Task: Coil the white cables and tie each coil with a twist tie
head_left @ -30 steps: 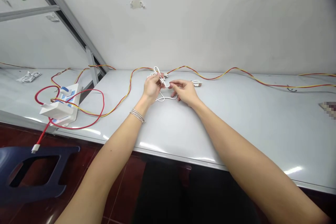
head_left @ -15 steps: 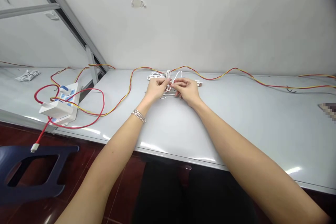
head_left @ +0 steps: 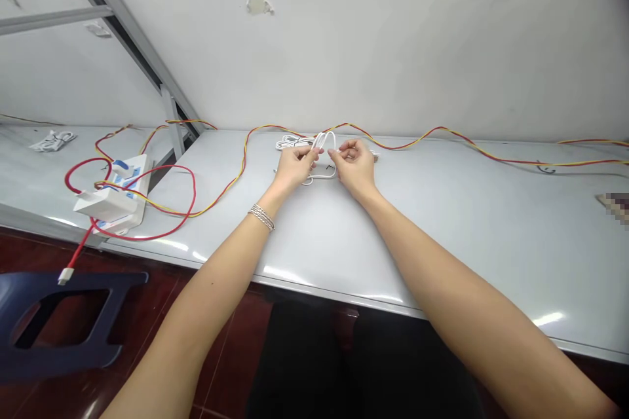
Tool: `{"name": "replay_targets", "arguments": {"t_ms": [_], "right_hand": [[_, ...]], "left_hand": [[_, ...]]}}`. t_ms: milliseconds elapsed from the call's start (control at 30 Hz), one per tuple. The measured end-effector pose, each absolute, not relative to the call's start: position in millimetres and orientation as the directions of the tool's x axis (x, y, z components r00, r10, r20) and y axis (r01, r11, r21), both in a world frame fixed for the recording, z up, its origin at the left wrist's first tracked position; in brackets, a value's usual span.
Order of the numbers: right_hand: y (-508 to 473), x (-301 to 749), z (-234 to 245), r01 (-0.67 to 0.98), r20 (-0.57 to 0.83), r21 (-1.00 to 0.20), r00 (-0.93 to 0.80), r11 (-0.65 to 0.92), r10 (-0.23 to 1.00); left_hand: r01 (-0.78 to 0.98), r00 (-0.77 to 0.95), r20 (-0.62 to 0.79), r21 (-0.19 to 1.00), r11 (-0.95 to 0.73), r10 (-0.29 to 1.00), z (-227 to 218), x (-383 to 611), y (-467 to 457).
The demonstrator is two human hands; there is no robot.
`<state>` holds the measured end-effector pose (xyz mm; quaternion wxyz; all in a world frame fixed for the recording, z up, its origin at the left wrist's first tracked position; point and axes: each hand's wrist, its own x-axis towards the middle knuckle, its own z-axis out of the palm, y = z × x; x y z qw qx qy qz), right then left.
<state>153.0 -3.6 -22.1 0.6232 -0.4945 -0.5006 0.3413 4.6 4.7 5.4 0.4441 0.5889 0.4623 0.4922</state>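
A white cable (head_left: 323,137) is gathered in loops between my two hands, just above the table. My left hand (head_left: 293,165), with a silver bracelet on the wrist, pinches the loops between thumb and fingers. My right hand (head_left: 354,167) is closed on the strand at the right side of the loops, thumb against fingertips. Part of the cable hangs onto the table below the hands. Behind my left hand lies another bundled white cable (head_left: 289,142) with a dark tie. A short black tie (head_left: 329,167) shows between the hands. Behind my right hand a white plug end is mostly hidden.
A red and yellow twisted wire (head_left: 417,142) runs along the wall. To the left, a white power strip (head_left: 142,193) holds a charger (head_left: 105,204) and a looped red cable (head_left: 194,186). Another white cable bundle (head_left: 53,141) lies far left. A blue stool (head_left: 98,357) stands below.
My right hand has moved slightly right and up, drawing a strand away from the loops. The loops have opened wider, and a short black tie now shows between the hands.
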Motion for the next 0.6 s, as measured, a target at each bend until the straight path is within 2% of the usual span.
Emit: {"name": "replay_targets", "arguments": {"t_ms": [100,233,333,500,600], "right_hand": [[-5,153,-19,0.013,0.198,-0.980,0.245,0.201,0.949],[-10,153,-13,0.004,0.222,-0.975,0.113,0.223,0.968],[-12,154,-11,-0.015,0.226,-0.974,0.088,0.228,0.970],[-9,157,-11,-0.084,0.156,-0.983,0.113,0.166,0.981],[-9,157,-10,-0.079,0.132,-0.987,0.116,0.142,0.984]], "left_hand": [[0.033,0.062,0.142,0.989,-0.145,0.988,4,5,7],[0.064,0.112,0.172,0.982,-0.180,0.979,3,4,6],[0.077,0.156,0.177,0.979,-0.191,0.972,3,2,4],[-0.018,0.332,0.056,0.998,-0.053,0.941,6,-2,2],[-0.077,0.369,0.017,0.997,0.012,0.929,6,-2,2]]}}
